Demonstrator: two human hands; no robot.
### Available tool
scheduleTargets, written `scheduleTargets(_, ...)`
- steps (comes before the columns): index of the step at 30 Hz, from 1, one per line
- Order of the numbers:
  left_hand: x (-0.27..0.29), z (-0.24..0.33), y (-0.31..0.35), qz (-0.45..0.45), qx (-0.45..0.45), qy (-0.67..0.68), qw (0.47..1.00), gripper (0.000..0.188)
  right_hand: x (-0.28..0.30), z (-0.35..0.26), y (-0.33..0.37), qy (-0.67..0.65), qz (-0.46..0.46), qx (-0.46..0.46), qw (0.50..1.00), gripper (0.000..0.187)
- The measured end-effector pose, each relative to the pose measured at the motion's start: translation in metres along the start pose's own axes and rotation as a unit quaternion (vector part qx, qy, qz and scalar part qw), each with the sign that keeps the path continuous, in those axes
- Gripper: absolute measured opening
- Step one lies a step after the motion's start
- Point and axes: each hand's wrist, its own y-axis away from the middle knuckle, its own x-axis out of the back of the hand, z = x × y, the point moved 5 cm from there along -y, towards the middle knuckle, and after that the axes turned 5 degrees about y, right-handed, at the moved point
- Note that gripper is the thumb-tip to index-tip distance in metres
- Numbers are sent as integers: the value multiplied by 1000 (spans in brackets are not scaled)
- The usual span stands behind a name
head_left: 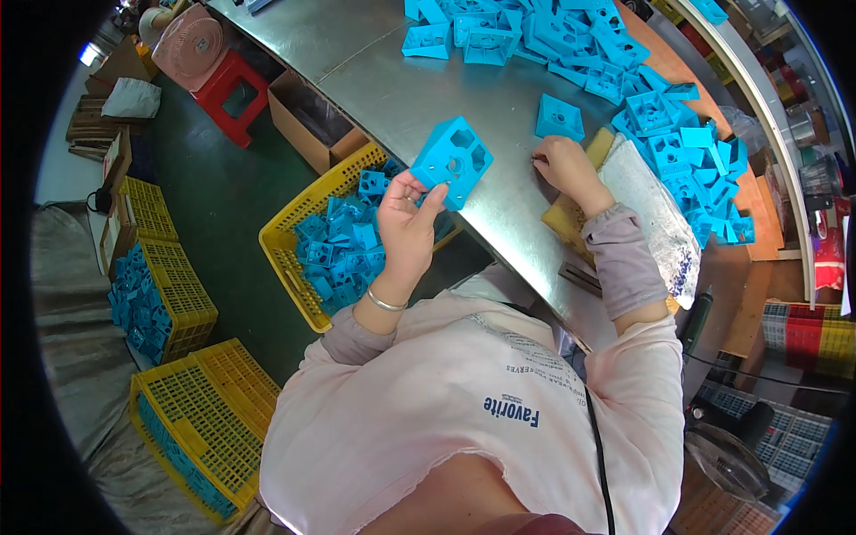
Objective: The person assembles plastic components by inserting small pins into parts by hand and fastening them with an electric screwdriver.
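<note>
Standing at a metal-topped bench (383, 89), its edge running diagonally past my left side. Biggest stuff first.

Blue plastic parts: one heap (557, 40) along the far side of the top, another heap (682, 156) down the right, loosely jumbled.

Yellow crate (343, 172) sits below bench level, alongside the edge on my left, loaded with more blue parts. Further left on the floor: a second yellow crate (183, 276), also with blue parts, and a third (209, 401) nearer me. Brown carton (348, 147) just beyond the first crate; red stool (212, 85) past that.

White cloth (646, 205), speckled dark at its near end, lies right of my right forearm. Yellow pad (566, 223) partly under that forearm.

My left hand (408, 223) has a blue part (437, 165) pinched at its near end, thumb one side, fingers the other. Part is raised and tilted by the bench edge, round hole and larger cutouts facing up.

My right hand (563, 165) is over the bench, fingers curled in; can't tell if anything's in them. Loose blue piece (560, 118) lies flat just beyond its knuckles.

Smallest: silver bangle (386, 306) on my left wrist.
</note>
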Motion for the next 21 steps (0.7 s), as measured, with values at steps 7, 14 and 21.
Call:
scheduleTargets(7,-5,-3,4,-16,-2,2,1000,29,-14,-8,-4,140,0,87,986,11)
scheduleTargets(14,-10,0,11,-9,0,14,1000,28,0,-17,-10,95,-62,48,992,11)
scheduleTargets(21,-25,1,16,-32,-18,18,999,26,63,-95,34,-315,129,35,940,7)
